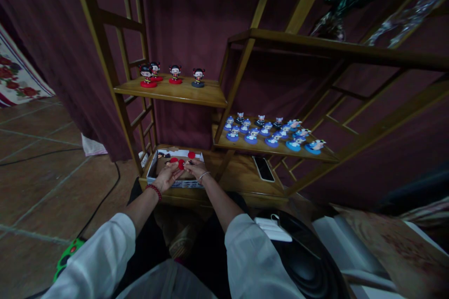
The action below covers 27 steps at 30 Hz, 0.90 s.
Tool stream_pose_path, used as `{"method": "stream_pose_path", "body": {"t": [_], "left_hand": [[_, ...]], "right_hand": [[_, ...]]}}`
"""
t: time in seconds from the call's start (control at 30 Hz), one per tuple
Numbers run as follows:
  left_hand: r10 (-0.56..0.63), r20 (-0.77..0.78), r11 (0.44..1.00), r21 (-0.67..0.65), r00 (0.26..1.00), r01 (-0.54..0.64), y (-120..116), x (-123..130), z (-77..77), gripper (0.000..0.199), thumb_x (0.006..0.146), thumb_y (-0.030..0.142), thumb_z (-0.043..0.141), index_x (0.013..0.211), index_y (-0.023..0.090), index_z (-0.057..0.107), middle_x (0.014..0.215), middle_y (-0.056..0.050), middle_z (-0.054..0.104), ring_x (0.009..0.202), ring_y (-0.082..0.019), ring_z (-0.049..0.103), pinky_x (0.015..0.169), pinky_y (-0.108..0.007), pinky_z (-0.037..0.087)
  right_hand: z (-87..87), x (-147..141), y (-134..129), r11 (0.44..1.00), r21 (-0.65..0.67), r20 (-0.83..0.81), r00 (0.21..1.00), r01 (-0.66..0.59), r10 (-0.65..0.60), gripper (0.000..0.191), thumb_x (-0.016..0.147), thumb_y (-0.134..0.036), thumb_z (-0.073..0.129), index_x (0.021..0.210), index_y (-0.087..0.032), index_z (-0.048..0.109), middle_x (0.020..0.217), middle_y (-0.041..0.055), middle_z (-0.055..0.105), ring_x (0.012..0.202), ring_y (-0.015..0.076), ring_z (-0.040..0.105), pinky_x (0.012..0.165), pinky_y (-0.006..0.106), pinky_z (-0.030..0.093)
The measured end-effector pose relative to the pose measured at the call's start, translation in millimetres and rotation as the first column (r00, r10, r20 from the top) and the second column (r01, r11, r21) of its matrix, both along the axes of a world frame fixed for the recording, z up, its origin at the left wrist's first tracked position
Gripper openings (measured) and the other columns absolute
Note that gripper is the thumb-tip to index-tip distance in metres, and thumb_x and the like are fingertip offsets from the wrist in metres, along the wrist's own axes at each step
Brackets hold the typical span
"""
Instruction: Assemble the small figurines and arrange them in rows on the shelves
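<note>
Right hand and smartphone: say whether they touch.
Apart. The head view shows the right hand at the open box and the smartphone on the lower shelf, with a slanting wooden post and a stretch of shelf between them.

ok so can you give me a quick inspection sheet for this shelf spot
Surface: wooden lower shelf, with a box on it
Job's things: a red-based figure held over the box; more red pieces inside
Clutter: phone lying flat, right of the box
Grip: left hand and right hand hold the red-based figure between them; exact finger contact too small to tell
Cables: dark cable on the tiled floor, leading toward a green object
Surroundings: four figures on the upper left shelf; dark red curtain behind
</note>
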State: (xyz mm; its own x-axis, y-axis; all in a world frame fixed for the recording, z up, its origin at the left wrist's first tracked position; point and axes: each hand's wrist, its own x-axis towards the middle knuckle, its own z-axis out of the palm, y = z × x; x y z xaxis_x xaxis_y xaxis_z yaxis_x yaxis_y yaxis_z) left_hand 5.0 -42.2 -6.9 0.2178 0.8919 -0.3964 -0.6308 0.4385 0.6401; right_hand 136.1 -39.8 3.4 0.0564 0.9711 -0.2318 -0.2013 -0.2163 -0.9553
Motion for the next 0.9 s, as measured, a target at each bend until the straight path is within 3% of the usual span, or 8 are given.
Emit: {"method": "stream_pose_path", "body": {"t": [0.3,0.53,0.7,0.9], "left_hand": [[0.007,-0.075,0.999,-0.049,0.997,-0.011,0.4,3.9,8.9,0.01,0.078,0.005,0.053,0.071,0.012,0.054,0.07,-0.005,0.064,0.065,-0.012,0.062,0.07,-0.029,0.053],[-0.067,-0.25,0.995,-0.085,0.966,0.047,11.9,14.9,19.0,0.012,0.076,0.005,0.053,0.068,0.013,0.054,0.065,-0.005,0.063,0.061,-0.013,0.062,0.069,-0.03,0.053],[-0.107,-0.29,0.99,-0.116,0.951,0.076,22.1,21.0,10.1,0.012,0.072,0.002,0.054,0.069,0.013,0.053,0.062,-0.005,0.062,0.062,-0.015,0.063,0.068,-0.035,0.053],[-0.099,-0.236,0.987,-0.15,0.967,0.064,37.7,21.3,-9.2,0.025,0.064,-0.01,0.049,0.068,0.014,0.049,0.06,-0.002,0.06,0.061,-0.016,0.063,0.067,-0.038,0.053]], "right_hand": [[-8.8,4.8,5.7,0.995,0.101,0.193,0.981,-0.022,0.002,0.018,0.048,-0.025,0.069,0.059,-0.017,0.058,0.048,-0.0063,0.055,0.045,0.0066,0.046,0.046,0.019,0.035],[-3.1,16.1,11.8,0.991,0.129,0.547,0.836,-0.029,-0.047,0.008,0.051,-0.02,0.065,0.058,-0.021,0.061,0.049,-0.0056,0.056,0.052,0.0107,0.05,0.05,0.021,0.035],[2.1,18.2,14.4,0.992,0.12,0.706,0.706,-0.046,-0.053,0.008,0.05,-0.017,0.064,0.055,-0.021,0.06,0.051,-0.0034,0.056,0.054,0.0131,0.05,0.052,0.024,0.034],[-6.1,16.6,22.1,0.989,0.14,0.713,0.698,-0.048,-0.067,0.014,0.044,-0.011,0.065,0.049,-0.022,0.059,0.049,-0.0028,0.054,0.056,0.0134,0.047,0.054,0.025,0.033]]}}
